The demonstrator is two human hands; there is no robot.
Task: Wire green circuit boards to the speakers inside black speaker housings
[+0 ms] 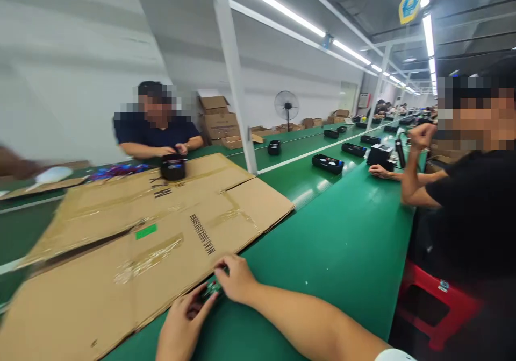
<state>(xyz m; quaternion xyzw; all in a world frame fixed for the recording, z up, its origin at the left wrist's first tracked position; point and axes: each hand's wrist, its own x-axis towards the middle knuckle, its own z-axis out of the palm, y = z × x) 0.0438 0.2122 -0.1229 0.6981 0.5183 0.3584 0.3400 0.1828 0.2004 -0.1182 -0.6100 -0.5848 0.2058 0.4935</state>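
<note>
I see on my feed: white sleeve hem (394,355) up-arm from bare right hand (237,279); right forearm (300,312) bare, left hand (181,318) bare.

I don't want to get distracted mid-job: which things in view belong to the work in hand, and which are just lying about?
Belongs to the work:
- small green board, between the left hand and right hand
- green tabletop, beneath the hands

Probably just lying about:
- flattened cardboard, beside the hands
- standing fan, by the wall
- stacked boxes, by the wall
</note>
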